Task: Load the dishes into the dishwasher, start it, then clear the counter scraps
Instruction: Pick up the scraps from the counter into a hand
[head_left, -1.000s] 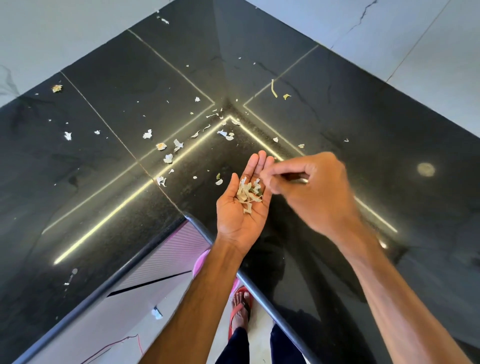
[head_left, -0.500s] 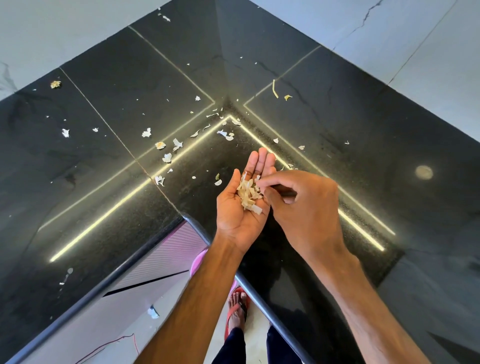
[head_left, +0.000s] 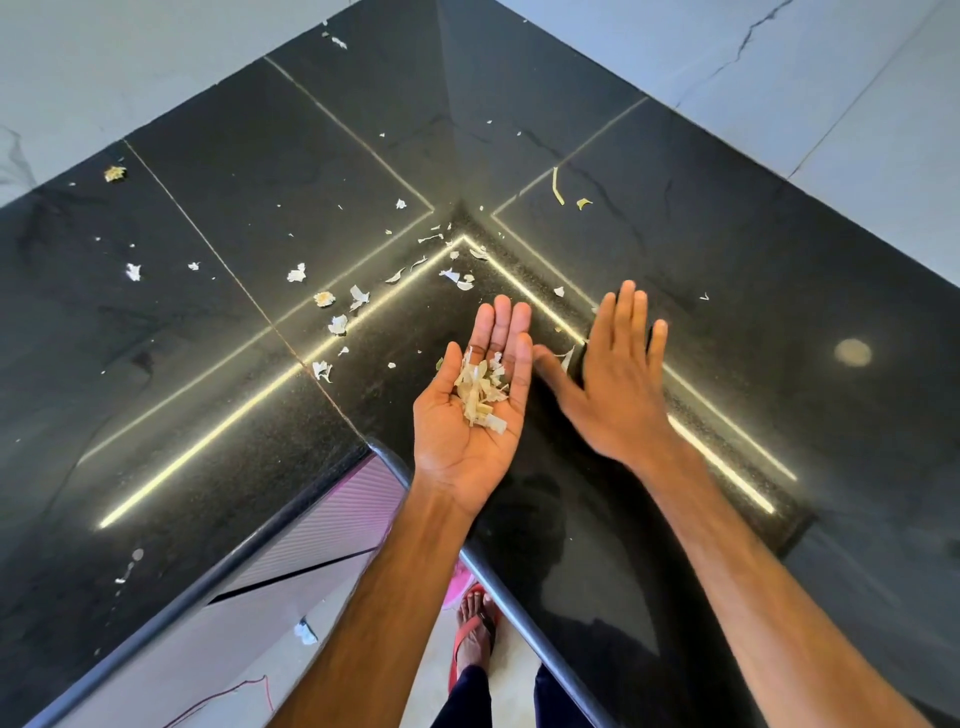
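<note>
While a small heap of pale peelings lies in the hollow of the left hand, that hand is held palm up above the inner corner of the black tabletop. Its fingers are loosely extended and grip nothing; the heap simply rests on the palm. Just beside it the right hand is turned palm down over the stone, fingers straight and slightly spread, holding nothing. It is a little blurred, and I cannot tell whether it touches the surface. One pale sliver lies on the tabletop between its thumb and forefinger.

More scraps are scattered across the tabletop: a cluster of white flakes left of the left hand and smaller bits near the corner where two bright reflected lines meet. Farther back on the right are a yellowish strip and a small greenish piece, and a brownish crumb lies far off to the left.

Pale marbled wall tiles rise behind the tabletop. Below its rounded front edge I see a cabinet front, a foot in a red sandal on the floor, and a white scrap lying down there.
</note>
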